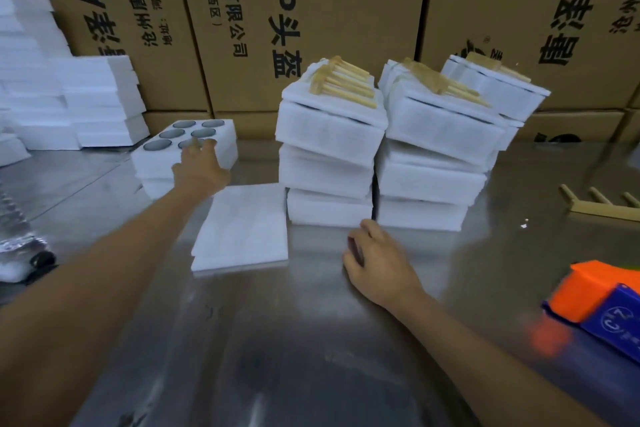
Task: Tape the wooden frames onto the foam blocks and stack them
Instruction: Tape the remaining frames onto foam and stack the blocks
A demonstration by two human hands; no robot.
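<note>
Three stacks of taped foam blocks (329, 149); one six-hole foam block (183, 153); one flat foam sheet (242, 225); one loose wooden frame (602, 203); one tape dispenser (602, 305); two hands (201, 170).

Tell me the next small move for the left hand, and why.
Probably close the left hand on the foam block with six round holes and draw it nearer: the fingers already reach over its near edge, and no wooden frame lies on it yet.
</note>
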